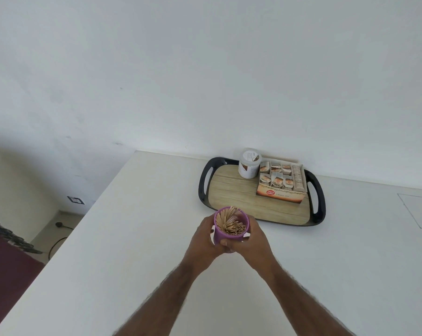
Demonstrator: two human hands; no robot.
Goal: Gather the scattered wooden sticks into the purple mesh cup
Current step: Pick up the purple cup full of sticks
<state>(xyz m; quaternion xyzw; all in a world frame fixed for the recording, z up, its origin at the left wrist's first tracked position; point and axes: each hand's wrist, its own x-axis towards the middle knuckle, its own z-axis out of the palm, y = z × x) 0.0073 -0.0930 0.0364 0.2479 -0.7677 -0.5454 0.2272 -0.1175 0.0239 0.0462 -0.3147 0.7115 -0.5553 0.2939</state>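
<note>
Counter [137, 251]: one white surface; no loose sticks show on it, so the gathering looks finished or nearly so.
Tray [239, 197]: one, black-rimmed with a wood-look base, just beyond the cup; it carries one tea-bag box [281, 187] and one white jar [249, 164].
Left hand [202, 241]: its grip is wrapped around the cup's left side.
Right hand [252, 241]: its grip is closed on the cup's right side, thumb across the front.
Purple mesh cup [225, 235]: one, held between both hands above the counter's middle, in front of the tray's near edge.
Wooden sticks [230, 223]: a packed bundle, too many to count, standing in the cup and fanned towards its rim.
Risk: tilting the cup could spill the fanned sticks; setting it down hard near the tray edge could tip it.
</note>
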